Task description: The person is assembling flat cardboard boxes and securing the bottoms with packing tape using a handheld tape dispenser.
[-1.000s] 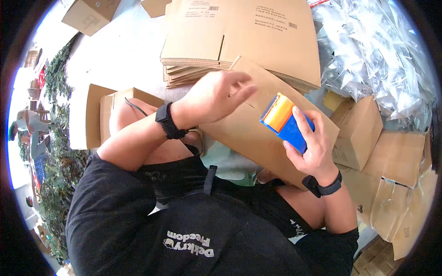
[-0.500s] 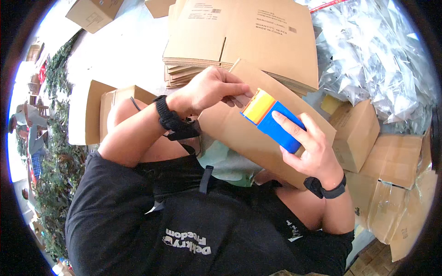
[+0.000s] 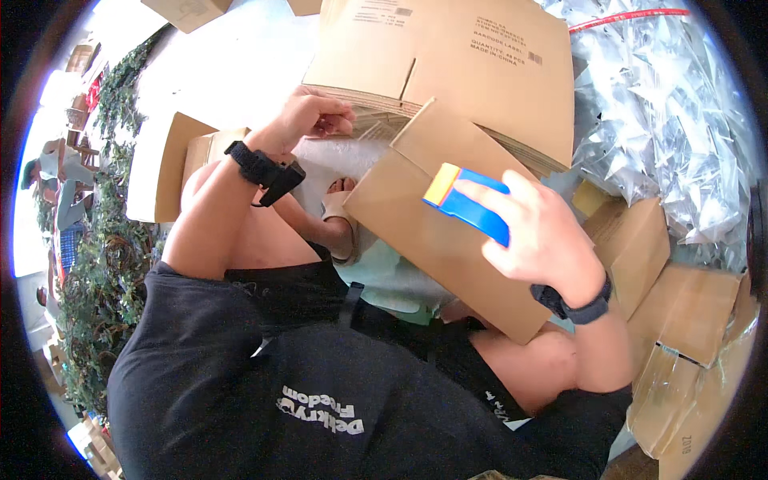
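So the right hand (image 3: 548,232) has its fingers wrapped round a blue-and-yellow tape dispenser (image 3: 469,213) over the cardboard carton (image 3: 400,206), long axis roughly along the carton's, yellow end facing its left end. Left hand (image 3: 312,116) is farther from the dispenser, off past that end, fingers curled (can't tell if they're pinching anything).

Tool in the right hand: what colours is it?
Blue tool with a yellow-orange front; best in the head view.

The carton (image 3: 448,254) lies before the cardboard stack (image 3: 448,88).
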Demonstrator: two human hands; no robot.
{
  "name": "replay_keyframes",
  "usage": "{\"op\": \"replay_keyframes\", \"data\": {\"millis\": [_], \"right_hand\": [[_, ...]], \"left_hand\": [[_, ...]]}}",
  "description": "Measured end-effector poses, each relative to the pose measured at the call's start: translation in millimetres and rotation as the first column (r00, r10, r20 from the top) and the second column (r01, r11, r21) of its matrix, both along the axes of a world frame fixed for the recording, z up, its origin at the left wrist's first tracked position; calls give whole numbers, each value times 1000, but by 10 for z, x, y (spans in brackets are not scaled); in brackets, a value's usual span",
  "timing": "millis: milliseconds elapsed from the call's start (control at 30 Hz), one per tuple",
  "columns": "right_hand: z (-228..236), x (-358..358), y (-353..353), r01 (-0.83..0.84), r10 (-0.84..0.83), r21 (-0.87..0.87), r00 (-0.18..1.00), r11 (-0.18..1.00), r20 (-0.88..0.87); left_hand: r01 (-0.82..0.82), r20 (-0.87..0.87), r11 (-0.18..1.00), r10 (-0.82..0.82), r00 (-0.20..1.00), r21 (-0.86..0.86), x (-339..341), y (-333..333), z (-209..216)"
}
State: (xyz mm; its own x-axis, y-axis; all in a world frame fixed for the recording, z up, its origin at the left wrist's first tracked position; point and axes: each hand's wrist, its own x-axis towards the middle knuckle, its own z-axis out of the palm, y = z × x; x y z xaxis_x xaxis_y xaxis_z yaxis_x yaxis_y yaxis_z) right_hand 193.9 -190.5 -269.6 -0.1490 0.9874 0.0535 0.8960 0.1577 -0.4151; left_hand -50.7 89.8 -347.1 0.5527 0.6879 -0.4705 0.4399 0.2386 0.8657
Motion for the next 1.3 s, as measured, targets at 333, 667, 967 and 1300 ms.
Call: {"op": "replay_keyframes", "data": {"millis": [333, 667, 967, 1300], "right_hand": [[-169, 3, 111, 37, -39, 34, 998, 999, 49], [-161, 70, 65, 63, -64, 55, 998, 996, 10], [90, 187, -380, 140, -141, -16, 981, 990, -133], [580, 603, -2078, 506, -479, -234, 862, 830, 166]], "left_hand": [[308, -242, 951, -302, 922, -15, 297, -146, -899], [240, 89, 888, -222, 971, -393, 545, -203, -753], [460, -216, 877, -426, 879, 141, 664, -606, -606], [343, -171, 925, -316, 933, 165, 601, -562, -502]]}}
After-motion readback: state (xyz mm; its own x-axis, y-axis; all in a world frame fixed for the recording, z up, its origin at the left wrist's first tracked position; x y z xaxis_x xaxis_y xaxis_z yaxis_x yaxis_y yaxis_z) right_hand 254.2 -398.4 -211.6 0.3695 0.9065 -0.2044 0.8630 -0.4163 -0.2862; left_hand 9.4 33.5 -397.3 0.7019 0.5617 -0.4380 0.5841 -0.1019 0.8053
